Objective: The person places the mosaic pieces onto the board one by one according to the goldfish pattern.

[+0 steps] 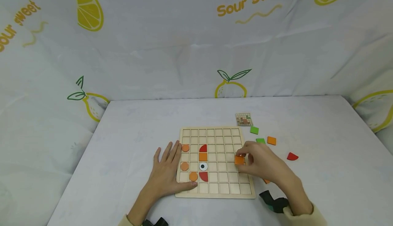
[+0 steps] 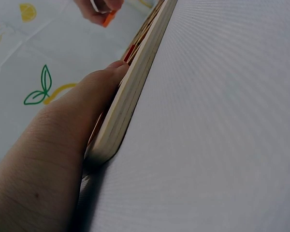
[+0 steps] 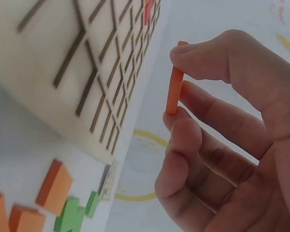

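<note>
Pinching orange tile (image 1: 239,160) by opposite edges in right grip (image 1: 262,159)
Bracing grid board (image 1: 219,195) with outspread left grip (image 1: 166,174), likely preventing shift.

In the head view, the right hand (image 1: 261,159) is partly covering an orange piece (image 1: 266,181) and a green piece (image 1: 260,140), while the left hand (image 1: 166,175) is hiding part of the bottom row of the board (image 1: 221,167). The card (image 1: 244,119) is appearing too small to read. In the right wrist view, the board's near edge is blurring; the left wrist view is cutting off the right hand.
</note>
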Tool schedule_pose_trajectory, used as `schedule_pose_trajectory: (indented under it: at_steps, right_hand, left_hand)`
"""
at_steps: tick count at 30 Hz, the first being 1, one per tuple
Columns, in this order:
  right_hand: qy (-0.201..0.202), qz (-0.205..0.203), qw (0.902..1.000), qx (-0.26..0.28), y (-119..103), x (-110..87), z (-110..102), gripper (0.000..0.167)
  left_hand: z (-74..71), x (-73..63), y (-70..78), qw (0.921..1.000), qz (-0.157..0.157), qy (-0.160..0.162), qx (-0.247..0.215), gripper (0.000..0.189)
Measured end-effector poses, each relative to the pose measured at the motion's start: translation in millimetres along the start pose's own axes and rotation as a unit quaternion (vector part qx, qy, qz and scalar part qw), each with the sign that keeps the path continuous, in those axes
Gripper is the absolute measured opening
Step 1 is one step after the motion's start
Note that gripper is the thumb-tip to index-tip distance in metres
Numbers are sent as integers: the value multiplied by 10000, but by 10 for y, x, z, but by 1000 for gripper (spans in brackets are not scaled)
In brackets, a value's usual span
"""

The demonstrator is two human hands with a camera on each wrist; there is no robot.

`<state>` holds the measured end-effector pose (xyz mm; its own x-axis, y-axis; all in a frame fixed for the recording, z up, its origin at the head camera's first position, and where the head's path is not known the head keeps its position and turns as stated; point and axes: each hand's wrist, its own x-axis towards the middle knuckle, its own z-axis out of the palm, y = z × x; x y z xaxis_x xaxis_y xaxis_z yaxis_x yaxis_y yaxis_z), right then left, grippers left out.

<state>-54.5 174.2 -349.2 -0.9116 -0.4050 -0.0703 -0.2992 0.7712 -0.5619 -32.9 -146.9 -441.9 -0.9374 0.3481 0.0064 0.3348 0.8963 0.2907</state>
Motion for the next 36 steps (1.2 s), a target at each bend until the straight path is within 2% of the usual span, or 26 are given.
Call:
schedule_pose_trajectory:
  at_steps: [6,12,19,27,36]
  right_hand:
    - [20,-133,9999,109,-111,93,2,26]
    - [110,-469,9986,232,-226,192,24,22]
    - [89,-655,9974,292,-351,282,38,25]
    - [-10,-710,9958,571,-376,338,77,23]
    - [-67,-647,9962,578,-331,431,236,21]
  left_hand:
    - [6,0,2,10000,12,33,-30,131]
    - [9,-6,-4,10000,11,52,-16,132]
    - [8,1,-4,10000,-1,54,-83,134]
    - [6,8,-6,10000,38,44,-72,134]
    - [3,2,-12,9999,65,64,-44,133]
